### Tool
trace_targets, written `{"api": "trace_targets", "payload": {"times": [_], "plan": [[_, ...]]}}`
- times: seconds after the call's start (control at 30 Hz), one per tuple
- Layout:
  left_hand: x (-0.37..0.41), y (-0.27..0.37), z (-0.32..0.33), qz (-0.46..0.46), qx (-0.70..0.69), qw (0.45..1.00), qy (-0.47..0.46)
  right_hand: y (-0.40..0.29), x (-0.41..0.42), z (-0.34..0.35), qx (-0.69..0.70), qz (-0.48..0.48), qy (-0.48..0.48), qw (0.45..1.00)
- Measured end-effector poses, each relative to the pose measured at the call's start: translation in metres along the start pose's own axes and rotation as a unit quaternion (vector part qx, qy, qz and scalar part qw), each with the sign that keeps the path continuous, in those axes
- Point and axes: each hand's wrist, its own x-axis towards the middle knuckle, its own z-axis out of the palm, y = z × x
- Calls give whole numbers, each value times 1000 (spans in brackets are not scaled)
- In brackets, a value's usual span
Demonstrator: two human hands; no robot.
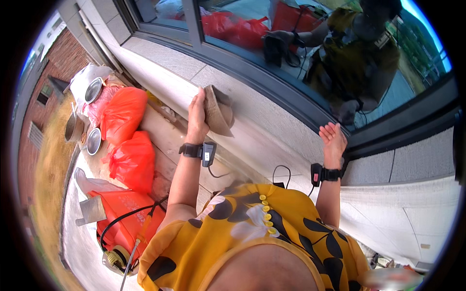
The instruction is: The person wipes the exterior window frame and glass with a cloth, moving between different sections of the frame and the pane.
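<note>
My left hand (197, 118) holds a grey-brown cloth (217, 111) against the light stone window ledge (247, 94). The cloth is folded and hangs over the ledge's front edge. My thumb side and fingers lie along its left side. Further right, my right hand (332, 141) is at the dark metal window frame (262, 83), cupped, with nothing seen in it. Whether its fingertips touch the frame I cannot tell. Both wrists carry black strapped devices with cables. The window glass (327, 65) mirrors my body and the cloth.
On the left stand red plastic bags (125, 112), metal bowls (94, 142), a bucket (74, 127) and a white sack (85, 80). Nearer lies a red bag (127, 211) beside a sprayer wand (133, 254) with a black hose. A brick wall (69, 51) rises beyond.
</note>
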Motion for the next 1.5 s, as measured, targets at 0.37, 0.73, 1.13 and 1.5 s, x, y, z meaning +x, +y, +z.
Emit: {"api": "trace_targets", "payload": {"times": [0.37,0.73,1.13,1.5], "plan": [[110,46,34,386,253,886,45,-12,-1,-25,-58,3,-5,998],[201,31,34,510,580,629,88,-22,-1,-31,-90,34,-4,995],[159,17,79,506,563,645,109,-28,-6,-32,-93,73,-27,993],[46,-35,117,300,481,785,-249,-31,0,-33,-114,49,-30,992]]}}
